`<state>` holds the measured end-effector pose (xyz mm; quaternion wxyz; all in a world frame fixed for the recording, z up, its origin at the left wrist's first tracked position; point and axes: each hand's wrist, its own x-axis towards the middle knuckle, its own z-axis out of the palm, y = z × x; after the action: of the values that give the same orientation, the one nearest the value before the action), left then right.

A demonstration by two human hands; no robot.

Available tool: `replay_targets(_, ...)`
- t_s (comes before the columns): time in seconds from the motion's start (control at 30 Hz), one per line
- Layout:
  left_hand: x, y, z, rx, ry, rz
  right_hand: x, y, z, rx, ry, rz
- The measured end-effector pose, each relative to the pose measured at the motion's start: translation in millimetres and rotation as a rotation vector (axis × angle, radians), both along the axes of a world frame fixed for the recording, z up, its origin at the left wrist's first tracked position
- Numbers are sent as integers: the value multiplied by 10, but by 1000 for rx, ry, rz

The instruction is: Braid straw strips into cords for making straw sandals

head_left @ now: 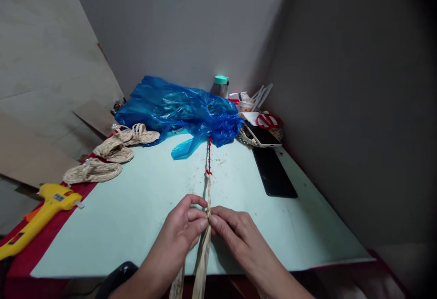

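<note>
My left hand [182, 228] and my right hand [235, 233] meet at the near edge of the pale green table [136, 208]. Both pinch a tan straw braid [208, 194] between thumb and fingers. The braid runs away from me and is tied to a red cord [209, 155] that leads under a crumpled blue plastic bag [184, 108]. Loose flat straw strands [201, 262] hang down from my fingers toward me, off the table's edge.
Woven straw sandals [114, 149] lie at the left, a yellow glue gun [37, 215] on red cloth beside them. A black flat slab [273, 171], a phone [262, 135], red scissors [268, 120], a cup and a teal-capped bottle [221, 86] crowd the far right corner.
</note>
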<state>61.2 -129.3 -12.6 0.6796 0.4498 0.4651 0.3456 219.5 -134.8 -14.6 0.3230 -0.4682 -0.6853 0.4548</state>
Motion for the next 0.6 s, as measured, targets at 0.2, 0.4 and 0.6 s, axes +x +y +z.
replay_targets(0.2, -73, -7, 105, 387, 533, -143, -9, -11, -40, -23, 117, -87)
replay_targets(0.4, -128, -162, 58, 719, 854, -217, -27, -52, -36, -61, 179, -74)
replay_targets(0.6, -56, -296, -65, 1117, 1003, -232, 6, -25, -56, -91, 220, -45)
